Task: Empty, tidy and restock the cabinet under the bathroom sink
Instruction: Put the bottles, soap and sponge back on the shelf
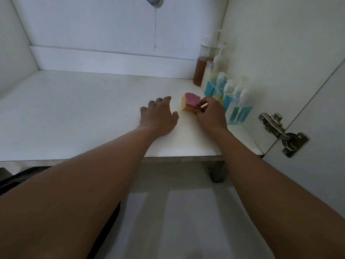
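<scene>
Risks toppling the pump bottles (228,101) lined up just right of the right hand (211,114), packed that tightly along the cabinet wall: one loose swing of the wrist and down like dominoes. Risks losing the sponge (190,103) too, pinched only at its near corner between thumb and fingertips, with most of its bulk sticking out ahead of the knuckles; a quick lift could tear it free and send it into the bottles. Rests the left hand (158,116) flat, fingers spread and holding nothing, on the cabinet floor (74,109) just left of the sponge, so not much trouble from that side. Counts one sponge, pink over yellow, sitting between the two hands. Counts one brown bottle (200,71) farthest beyond the right hand and one pale bottle next to it. Makes out perhaps four or five blue ones nearer, though too blurred and overlapped to be sure. Counts one metal hinge (283,133) off to the right of the right wrist, and one ribbed drain hose (154,0) high above and well beyond both hands.
</scene>
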A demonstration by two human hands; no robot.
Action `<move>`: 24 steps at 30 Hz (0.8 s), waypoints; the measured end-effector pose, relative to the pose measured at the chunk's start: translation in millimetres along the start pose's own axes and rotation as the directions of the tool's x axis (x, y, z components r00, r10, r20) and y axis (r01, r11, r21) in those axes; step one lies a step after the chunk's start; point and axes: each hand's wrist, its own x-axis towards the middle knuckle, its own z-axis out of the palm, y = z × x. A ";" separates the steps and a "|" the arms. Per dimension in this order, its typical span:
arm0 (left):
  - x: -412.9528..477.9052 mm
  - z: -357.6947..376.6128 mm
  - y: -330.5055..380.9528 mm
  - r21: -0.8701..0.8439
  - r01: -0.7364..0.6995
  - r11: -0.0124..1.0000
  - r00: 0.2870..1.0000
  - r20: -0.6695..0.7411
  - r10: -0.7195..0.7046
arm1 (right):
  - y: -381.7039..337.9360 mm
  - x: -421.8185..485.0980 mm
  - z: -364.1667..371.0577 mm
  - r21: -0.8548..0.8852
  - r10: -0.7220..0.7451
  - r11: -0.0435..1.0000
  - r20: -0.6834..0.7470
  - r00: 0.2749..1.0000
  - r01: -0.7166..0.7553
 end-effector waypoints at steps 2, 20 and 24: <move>18.7 9.0 -6.8 0.145 0.036 0.989 0.996 0.079 -0.048 | 0.6 27.3 13.6 -0.023 -0.002 1.000 -0.040 0.999 0.001; 35.3 28.8 -14.3 0.253 0.077 0.964 0.973 0.193 -0.128 | 1.4 182.5 101.7 -0.497 0.034 0.868 0.029 0.999 -0.015; 34.9 29.2 -14.2 0.260 0.068 0.963 0.974 0.190 -0.120 | 2.4 184.7 95.9 -0.497 0.046 0.867 0.141 0.989 0.031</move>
